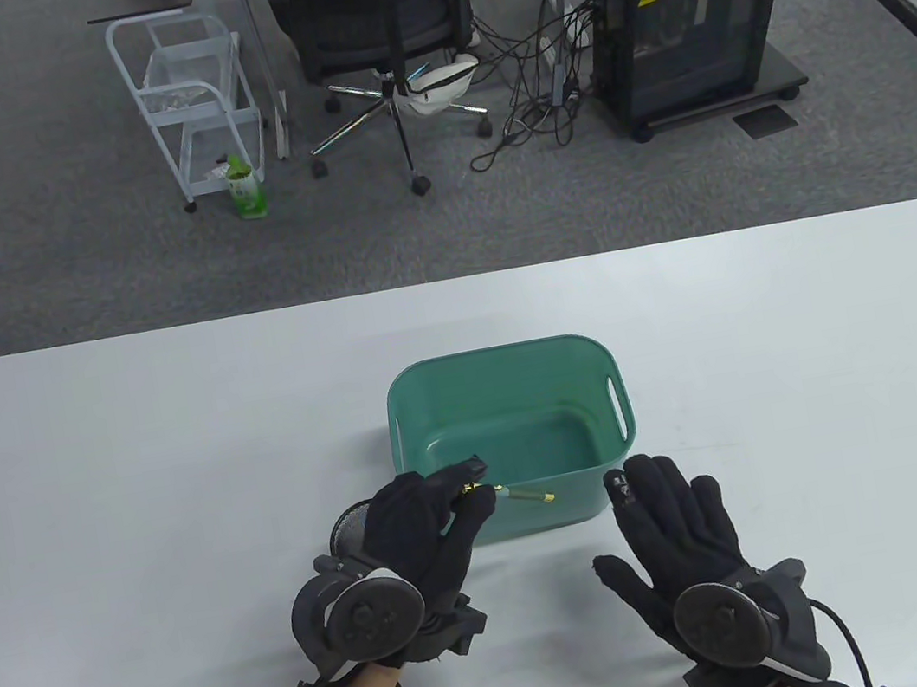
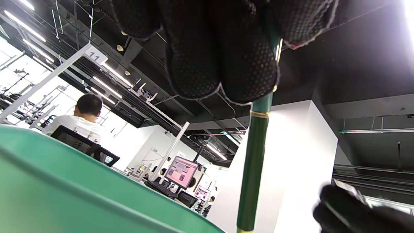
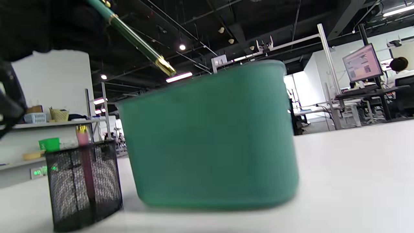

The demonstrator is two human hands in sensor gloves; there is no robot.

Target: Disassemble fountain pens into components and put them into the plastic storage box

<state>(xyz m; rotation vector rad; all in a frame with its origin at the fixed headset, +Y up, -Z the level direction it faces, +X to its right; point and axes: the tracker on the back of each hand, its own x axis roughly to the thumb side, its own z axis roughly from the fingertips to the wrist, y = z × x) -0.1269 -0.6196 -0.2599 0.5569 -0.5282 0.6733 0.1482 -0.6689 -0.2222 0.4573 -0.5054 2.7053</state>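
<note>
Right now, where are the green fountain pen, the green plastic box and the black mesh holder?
green fountain pen (image 1: 528, 494), table view, barrel
green plastic box (image 1: 615, 374), table view, rim
black mesh holder (image 3: 84, 184), right wrist view, wall

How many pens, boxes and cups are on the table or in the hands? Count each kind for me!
Green pens: 1, held by the left hand
Pink pens: 1, standing in the mesh cup
Green plastic boxes: 1
Black mesh cups: 1
Total: 4
</note>
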